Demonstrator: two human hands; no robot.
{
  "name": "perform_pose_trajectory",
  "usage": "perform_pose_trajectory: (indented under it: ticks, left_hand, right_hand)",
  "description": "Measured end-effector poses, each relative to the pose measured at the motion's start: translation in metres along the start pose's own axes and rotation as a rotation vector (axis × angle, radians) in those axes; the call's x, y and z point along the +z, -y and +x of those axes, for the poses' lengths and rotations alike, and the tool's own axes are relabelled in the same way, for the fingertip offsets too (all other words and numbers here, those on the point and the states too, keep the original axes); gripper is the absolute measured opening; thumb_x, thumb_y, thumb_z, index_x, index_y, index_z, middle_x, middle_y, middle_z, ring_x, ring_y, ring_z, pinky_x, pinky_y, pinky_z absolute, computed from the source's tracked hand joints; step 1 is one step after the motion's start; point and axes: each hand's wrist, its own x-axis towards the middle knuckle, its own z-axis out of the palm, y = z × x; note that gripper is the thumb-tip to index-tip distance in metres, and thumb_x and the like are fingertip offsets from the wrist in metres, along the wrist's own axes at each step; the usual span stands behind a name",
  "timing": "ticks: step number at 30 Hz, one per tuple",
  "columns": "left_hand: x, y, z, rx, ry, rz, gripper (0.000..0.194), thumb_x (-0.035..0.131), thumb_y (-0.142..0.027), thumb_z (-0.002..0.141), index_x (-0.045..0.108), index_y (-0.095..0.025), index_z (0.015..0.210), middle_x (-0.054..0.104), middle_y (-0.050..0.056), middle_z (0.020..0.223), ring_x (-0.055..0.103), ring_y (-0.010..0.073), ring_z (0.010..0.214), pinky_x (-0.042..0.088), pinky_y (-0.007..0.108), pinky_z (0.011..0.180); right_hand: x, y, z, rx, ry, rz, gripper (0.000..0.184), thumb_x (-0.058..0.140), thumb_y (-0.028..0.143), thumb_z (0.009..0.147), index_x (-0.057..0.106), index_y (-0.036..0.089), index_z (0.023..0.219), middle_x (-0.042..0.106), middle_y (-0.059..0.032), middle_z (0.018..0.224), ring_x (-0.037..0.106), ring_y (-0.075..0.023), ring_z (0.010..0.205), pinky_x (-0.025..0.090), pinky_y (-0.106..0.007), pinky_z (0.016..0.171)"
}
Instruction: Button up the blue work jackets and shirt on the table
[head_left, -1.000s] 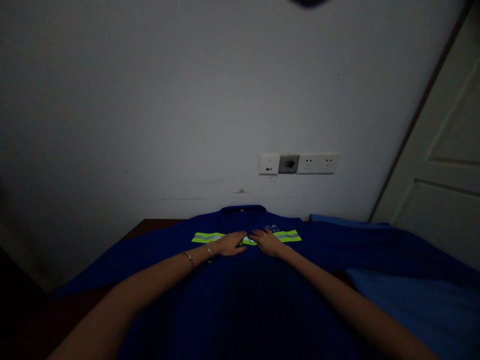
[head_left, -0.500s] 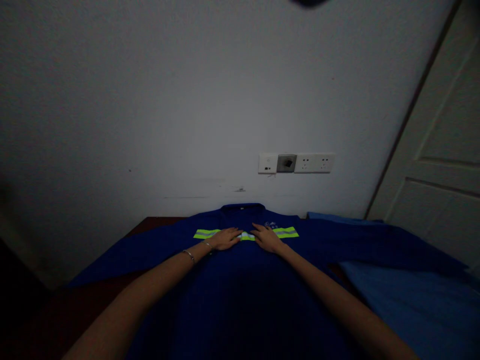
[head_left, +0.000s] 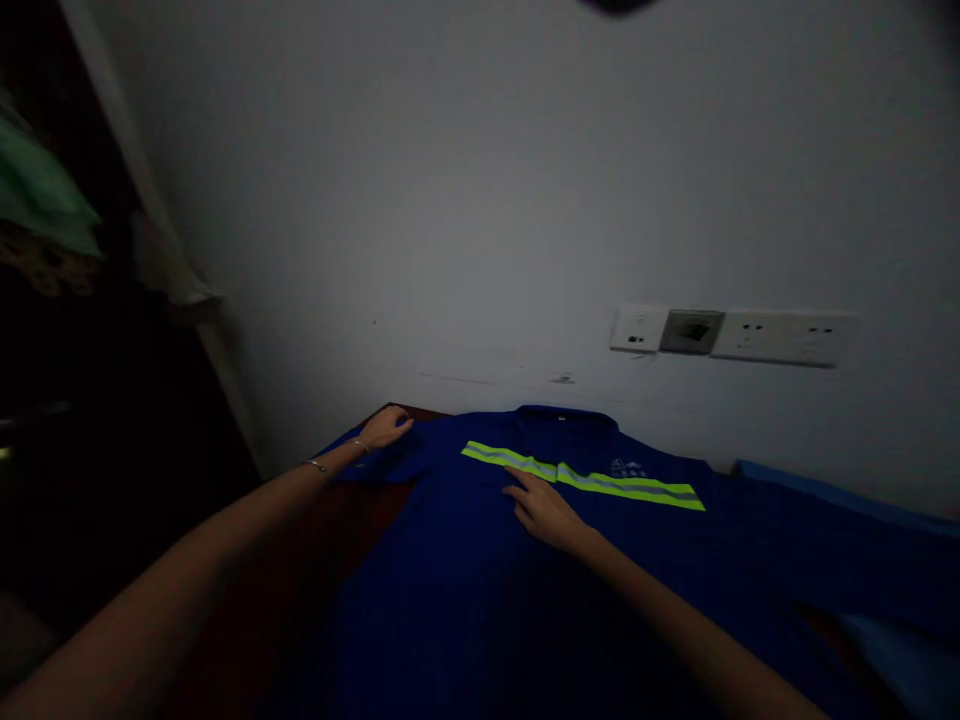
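Observation:
A dark blue work jacket [head_left: 442, 560] lies spread front side up, its collar toward the wall. Across its chest runs a yellow-green reflective strip [head_left: 630, 487] with a grey band, and a pale print sits above the strip's right half. My left hand [head_left: 386, 427], two bracelets on its wrist and forearm, is over the jacket's left sleeve near the shoulder; its fingers are bent loosely and nothing shows in them. With fingers apart, my right hand [head_left: 547, 510] rests on the chest just below the strip, near the front opening.
Under the jacket is a dark red tabletop [head_left: 300, 570] against a pale wall [head_left: 450, 200]. Sockets and switches [head_left: 780, 338] sit on the wall at right. Light blue cloth [head_left: 900, 640] lies under the right sleeve. Green fabric [head_left: 37, 190] hangs at the dark far left.
The view has turned left. My left hand has left the middle of the chest strip and moved out to the left sleeve. My right hand stays on the chest, slightly lower and further left.

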Motion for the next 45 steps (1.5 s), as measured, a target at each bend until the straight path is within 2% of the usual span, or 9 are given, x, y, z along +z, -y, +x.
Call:
perform_pose_trajectory:
  ticks: [3, 6, 9, 13, 22, 28, 35, 40, 45]
  left_hand:
    - [-0.016, 0.064, -0.03, -0.309, 0.077, 0.063, 0.033, 0.046, -0.035, 0.08, 0.063, -0.013, 0.098, 0.063, 0.011, 0.106, 0.057, 0.0211, 0.1, 0.041, 0.026, 0.085]
    - [-0.023, 0.113, -0.064, -0.518, 0.097, 0.12, 0.031, 0.05, -0.031, 0.078, 0.063, -0.01, 0.097, 0.063, 0.015, 0.105, 0.058, 0.0238, 0.098, 0.043, 0.026, 0.079]
    - [-0.019, 0.142, -0.094, -0.656, 0.113, 0.151, 0.031, 0.049, -0.03, 0.08, 0.062, -0.008, 0.098, 0.062, 0.016, 0.106, 0.059, 0.0225, 0.098, 0.043, 0.023, 0.075]
    - [-0.008, 0.159, -0.117, -0.733, 0.144, 0.154, 0.03, 0.045, -0.031, 0.084, 0.063, -0.01, 0.093, 0.064, 0.012, 0.103, 0.06, 0.0181, 0.094, 0.043, 0.019, 0.07]
    - [0.016, 0.159, -0.127, -0.793, 0.146, 0.168, 0.034, 0.04, -0.034, 0.087, 0.063, -0.008, 0.093, 0.063, 0.017, 0.104, 0.06, 0.0205, 0.097, 0.043, 0.02, 0.07]
    - [0.01, 0.151, -0.129, -0.82, 0.109, 0.23, 0.031, 0.038, -0.025, 0.086, 0.062, -0.008, 0.096, 0.062, 0.02, 0.104, 0.061, 0.0249, 0.095, 0.045, 0.025, 0.069]
    - [0.003, 0.131, -0.13, -0.722, 0.045, 0.341, 0.028, 0.04, -0.018, 0.083, 0.066, -0.011, 0.092, 0.063, 0.018, 0.1, 0.059, 0.0259, 0.097, 0.045, 0.029, 0.078]
    - [-0.016, 0.118, -0.117, -0.667, -0.045, 0.375, 0.029, 0.04, -0.019, 0.082, 0.067, -0.007, 0.088, 0.064, 0.02, 0.096, 0.06, 0.0283, 0.093, 0.046, 0.033, 0.077]
    - [-0.054, 0.103, -0.085, -0.6, -0.152, 0.339, 0.033, 0.039, -0.028, 0.085, 0.064, -0.009, 0.096, 0.064, 0.016, 0.098, 0.06, 0.0235, 0.089, 0.044, 0.028, 0.074]
  right_hand:
    - [0.021, 0.012, -0.001, -0.005, 0.056, 0.052, 0.037, 0.04, 0.027, 0.086, 0.055, 0.018, 0.119, 0.037, -0.0116, 0.138, 0.038, -0.0249, 0.124, 0.031, -0.042, 0.102]
    - [0.037, 0.015, -0.004, 0.039, 0.072, 0.07, 0.041, 0.035, 0.032, 0.088, 0.052, 0.018, 0.123, 0.042, -0.0115, 0.136, 0.035, -0.0248, 0.126, 0.027, -0.046, 0.104]
    - [0.045, 0.012, -0.006, 0.053, 0.042, 0.091, 0.042, 0.035, 0.033, 0.088, 0.054, 0.017, 0.121, 0.045, -0.0115, 0.133, 0.038, -0.0237, 0.125, 0.027, -0.045, 0.105]
    - [0.049, 0.008, -0.006, 0.039, 0.026, 0.099, 0.041, 0.037, 0.033, 0.086, 0.056, 0.017, 0.119, 0.047, -0.0114, 0.131, 0.041, -0.0241, 0.123, 0.03, -0.046, 0.104]
    - [0.052, 0.006, -0.006, 0.03, -0.006, 0.109, 0.04, 0.039, 0.031, 0.085, 0.057, 0.016, 0.117, 0.049, -0.0119, 0.129, 0.042, -0.0245, 0.122, 0.032, -0.046, 0.103]
    - [0.048, 0.008, -0.006, 0.039, 0.01, 0.106, 0.04, 0.038, 0.032, 0.086, 0.057, 0.016, 0.118, 0.048, -0.0118, 0.13, 0.042, -0.0245, 0.122, 0.031, -0.045, 0.103]
    - [0.048, 0.009, -0.006, 0.046, -0.002, 0.123, 0.04, 0.038, 0.032, 0.085, 0.058, 0.016, 0.116, 0.05, -0.0118, 0.128, 0.044, -0.0246, 0.121, 0.032, -0.045, 0.102]
    - [0.047, 0.009, -0.004, 0.055, 0.024, 0.127, 0.04, 0.039, 0.032, 0.085, 0.058, 0.017, 0.116, 0.05, -0.0111, 0.129, 0.043, -0.0233, 0.121, 0.031, -0.043, 0.103]
    - [0.036, 0.009, 0.002, 0.1, 0.09, 0.251, 0.043, 0.041, 0.032, 0.083, 0.055, 0.014, 0.119, 0.05, -0.012, 0.129, 0.044, -0.0232, 0.121, 0.031, -0.041, 0.103]
